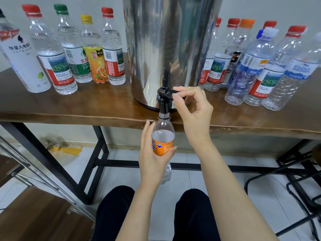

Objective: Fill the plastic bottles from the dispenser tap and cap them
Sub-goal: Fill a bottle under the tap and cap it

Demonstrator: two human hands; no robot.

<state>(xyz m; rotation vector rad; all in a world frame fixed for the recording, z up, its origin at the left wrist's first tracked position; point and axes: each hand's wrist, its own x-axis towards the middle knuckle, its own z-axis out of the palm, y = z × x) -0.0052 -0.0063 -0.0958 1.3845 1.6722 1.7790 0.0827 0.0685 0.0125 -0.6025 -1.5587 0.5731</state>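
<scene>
Head view: left hand (152, 159) grips a FANTA-labelled bottle (163, 138) under the tap (163, 101).

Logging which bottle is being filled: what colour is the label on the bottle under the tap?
The label is orange with a Fanta logo; head view.

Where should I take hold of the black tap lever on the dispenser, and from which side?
Pinch the tap lever at its free end, coming from the right. It is a thin bar sticking out rightward from the tap head, so thumb and forefinger can close on it, as the right hand does now. Below, the Fanta bottle in the left hand blocks approach.
</scene>
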